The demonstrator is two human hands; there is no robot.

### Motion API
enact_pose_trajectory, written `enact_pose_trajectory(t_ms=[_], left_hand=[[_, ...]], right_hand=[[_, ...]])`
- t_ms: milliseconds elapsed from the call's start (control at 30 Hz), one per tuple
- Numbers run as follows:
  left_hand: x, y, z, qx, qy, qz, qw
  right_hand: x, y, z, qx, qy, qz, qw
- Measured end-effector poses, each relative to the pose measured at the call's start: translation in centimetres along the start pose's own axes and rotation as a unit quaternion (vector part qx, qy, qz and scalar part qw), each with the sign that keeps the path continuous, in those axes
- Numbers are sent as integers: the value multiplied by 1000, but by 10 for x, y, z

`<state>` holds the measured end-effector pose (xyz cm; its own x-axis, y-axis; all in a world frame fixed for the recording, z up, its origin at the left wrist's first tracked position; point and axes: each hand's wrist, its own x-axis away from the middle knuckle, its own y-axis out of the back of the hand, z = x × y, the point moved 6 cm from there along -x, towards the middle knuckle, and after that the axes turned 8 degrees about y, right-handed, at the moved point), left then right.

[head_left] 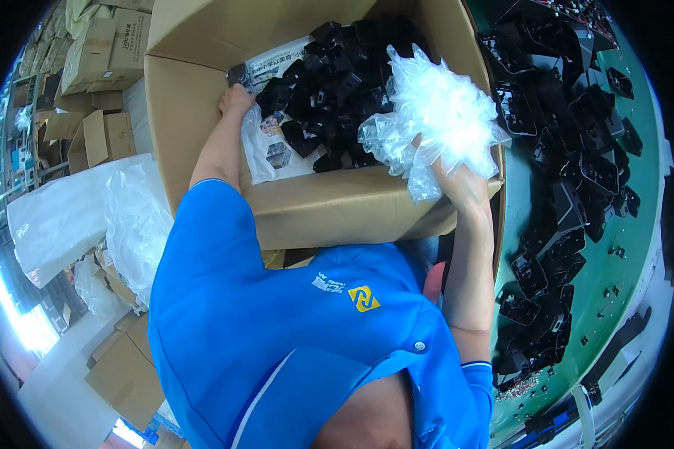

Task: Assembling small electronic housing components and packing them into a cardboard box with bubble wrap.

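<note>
A large open cardboard box stands in front of me with a pile of small black plastic parts inside. Under the pile lies a white printed plastic sheet. At the box's left inner wall, my left hand is closed, with a dark plastic part at its fingertips. Over the right side of the box, my right hand grips a bunch of clear plastic bags. The bunch covers some of the black parts and most of my right fingers.
To the right, a green work surface carries many black plastic housings and small wired pieces. On the left are stacked cardboard boxes, an open carton and white plastic sheeting.
</note>
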<state>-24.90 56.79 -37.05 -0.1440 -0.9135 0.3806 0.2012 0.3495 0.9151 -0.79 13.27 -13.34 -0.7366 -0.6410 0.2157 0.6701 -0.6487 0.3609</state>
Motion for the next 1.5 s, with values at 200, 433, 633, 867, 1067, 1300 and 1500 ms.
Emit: enact_pose_trajectory(t_ms=[200,433,633,867,1067,1300,1500], left_hand=[[-5,-10,-16,-40,-20,-16,999],[119,122,-151,481,-299,173,806],[43,77,-114,356,-178,-53,916],[-26,35,-34,32,13,-55,998],[-45,21,-46,-47,-42,-96,993],[18,67,-88,103,-219,-115,963],[79,111,-150,219,-387,-71,893]], right_hand=[[-2,1,-3,26,-2,-3,1000],[4,4,-11,-39,-74,1,996],[2,3,-21,-38,-54,23,998],[14,-1,-47,3,-111,9,994],[1,-2,-8,-70,-20,52,996],[3,10,-1,-172,205,13,964],[1,21,15,-234,236,-46,942]])
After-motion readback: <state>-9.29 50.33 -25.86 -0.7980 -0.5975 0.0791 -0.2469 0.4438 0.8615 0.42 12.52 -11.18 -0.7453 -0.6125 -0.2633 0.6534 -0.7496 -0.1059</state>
